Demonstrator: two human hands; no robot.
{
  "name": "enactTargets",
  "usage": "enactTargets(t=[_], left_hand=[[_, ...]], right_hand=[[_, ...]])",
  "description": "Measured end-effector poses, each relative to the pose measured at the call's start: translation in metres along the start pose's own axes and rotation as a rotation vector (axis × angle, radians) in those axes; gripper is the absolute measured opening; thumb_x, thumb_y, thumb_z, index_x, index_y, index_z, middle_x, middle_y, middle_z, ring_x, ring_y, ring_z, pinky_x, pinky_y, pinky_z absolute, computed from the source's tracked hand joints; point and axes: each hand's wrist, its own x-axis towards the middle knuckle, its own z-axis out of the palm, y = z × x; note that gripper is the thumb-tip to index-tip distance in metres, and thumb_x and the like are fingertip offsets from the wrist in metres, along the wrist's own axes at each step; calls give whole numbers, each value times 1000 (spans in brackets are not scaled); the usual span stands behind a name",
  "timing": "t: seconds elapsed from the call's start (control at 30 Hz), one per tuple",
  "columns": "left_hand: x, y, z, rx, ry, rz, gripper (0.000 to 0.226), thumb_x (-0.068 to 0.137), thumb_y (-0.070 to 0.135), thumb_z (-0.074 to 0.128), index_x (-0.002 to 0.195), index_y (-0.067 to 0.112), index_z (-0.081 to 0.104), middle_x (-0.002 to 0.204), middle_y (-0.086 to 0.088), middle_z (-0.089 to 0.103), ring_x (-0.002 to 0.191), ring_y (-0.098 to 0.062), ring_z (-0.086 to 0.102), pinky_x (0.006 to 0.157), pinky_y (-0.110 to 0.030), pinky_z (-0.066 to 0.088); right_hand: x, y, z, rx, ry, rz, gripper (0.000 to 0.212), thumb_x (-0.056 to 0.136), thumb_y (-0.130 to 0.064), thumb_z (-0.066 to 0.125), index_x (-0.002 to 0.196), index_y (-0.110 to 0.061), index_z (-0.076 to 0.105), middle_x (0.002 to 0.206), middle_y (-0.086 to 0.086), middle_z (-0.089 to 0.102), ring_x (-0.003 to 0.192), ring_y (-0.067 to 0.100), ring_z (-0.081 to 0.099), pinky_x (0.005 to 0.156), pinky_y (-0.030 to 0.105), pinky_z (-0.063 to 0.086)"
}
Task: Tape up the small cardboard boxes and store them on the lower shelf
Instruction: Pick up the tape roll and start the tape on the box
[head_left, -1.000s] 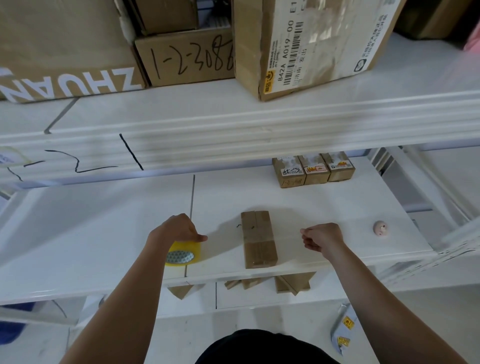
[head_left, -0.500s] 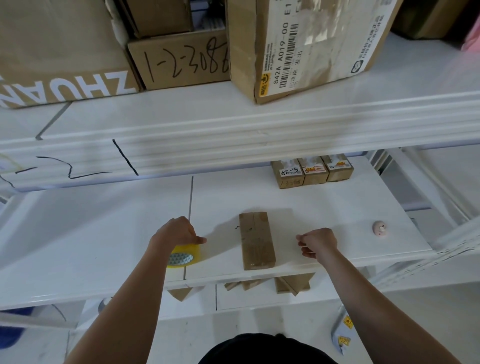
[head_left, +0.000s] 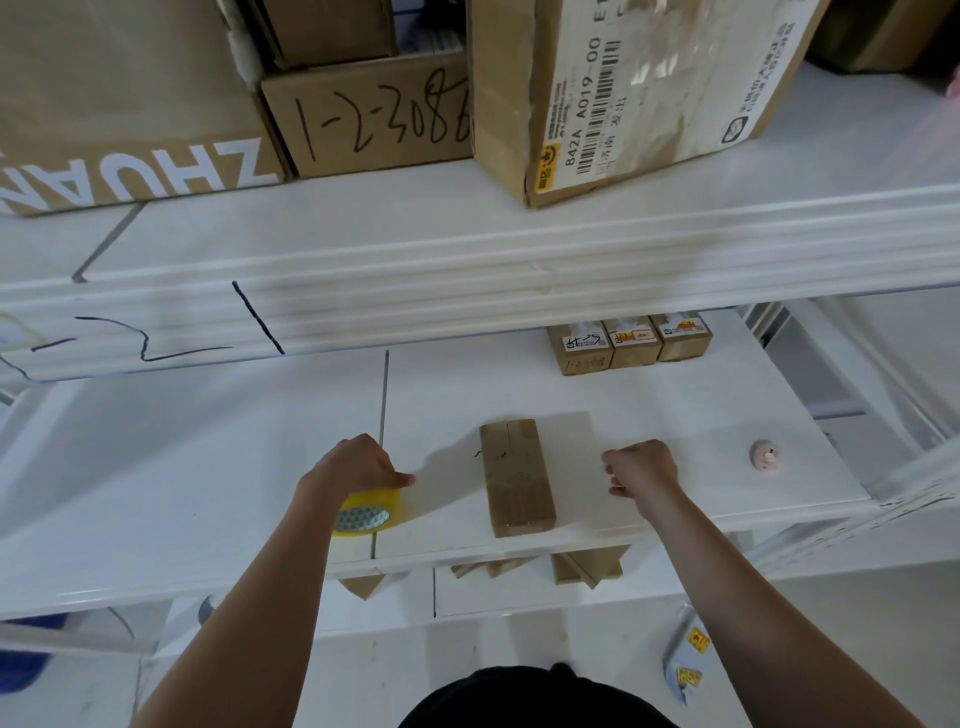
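Watching the head view: left hand (head_left: 358, 467) is curled over the yellow tape roll (head_left: 366, 512), gripping it near the front edge of the white shelf board (head_left: 208, 467), right by the seam between the two boards. Right hand (head_left: 641, 467) is loosely fisted, thumb and fingers together as if pinching something; I cannot tell whether a clear tape end is between them. Small cardboard box (head_left: 517, 478) lies lengthwise between the hands, touching neither, its near end close to the front edge. Three small labelled boxes (head_left: 631, 343) sit in a row at the back of the same board; a small pink round object (head_left: 764, 457) lies toward the right edge. Risks, my judgement: if a tape strip spans between the hands it could sag and fold onto itself or stick to the board before reaching the box. Box is unbraced, so pressing tape down could skid it off the front edge. Top seam looks slightly parted; tape may land off-centre.
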Motion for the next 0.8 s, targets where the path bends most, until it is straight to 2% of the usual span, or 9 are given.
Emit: enactTargets(t=[0.07,0.13,0.23,0.3,0.33,0.4,0.53,0.7,0.8], left_hand=[[1,0,1,-1,5,3,52,80,66,71,101,20,80,105,3,73,100,-18,62,88,-34,52],[2,1,2,8,6,9,53,79,67,71,100,19,80,104,3,73,100,-18,63,88,-34,53],[3,2,2,12,2,18,53,81,67,70,100,18,80,104,3,73,100,-18,63,88,-34,53],[4,1,1,18,-4,28,54,82,66,68,102,17,80,107,2,72,104,-20,62,91,-35,52],[3,1,1,23,-4,30,54,83,66,68,103,17,79,109,1,71,106,-21,62,91,-35,52],[2,0,-1,20,0,30,55,84,66,66,105,17,79,111,1,69,106,-22,61,91,-35,51],[1,-4,-5,-19,-7,36,52,85,65,66,104,18,79,110,0,69,100,-19,61,85,-31,49],[3,-4,-4,-82,-16,46,48,83,65,69,102,22,80,111,4,69,100,-16,61,86,-30,48],[4,-2,-3,-114,-12,51,47,80,67,70,98,24,80,107,5,70,96,-14,62,84,-30,49]], right_hand=[[0,-6,1,-25,1,-25,14,91,-5,64,98,7,67,97,19,69,69,27,67,81,48,63],[-3,-10,1,-49,21,-67,23,92,-3,58,106,13,65,95,21,69,76,34,71,79,42,61],[-7,-15,1,-80,45,-110,19,93,-3,52,92,11,64,100,22,70,90,42,72,65,35,51],[-8,-17,3,-72,37,-120,16,93,0,51,84,5,63,91,21,68,89,42,72,67,38,56],[-7,-18,3,-52,27,-109,15,92,2,51,87,7,64,89,21,66,88,41,72,75,44,61],[-6,-17,3,7,-3,-59,15,91,5,55,98,14,64,97,24,67,87,39,72,82,53,61],[-10,-17,2,178,-107,55,26,93,5,57,119,9,51,116,27,60,81,36,69,78,48,63],[-12,-18,4,424,-208,74,42,97,8,41,138,16,35,106,33,64,85,44,73,80,50,62],[-14,-21,4,521,-227,65,35,98,8,35,133,15,39,106,37,66,81,43,75,81,52,62]])
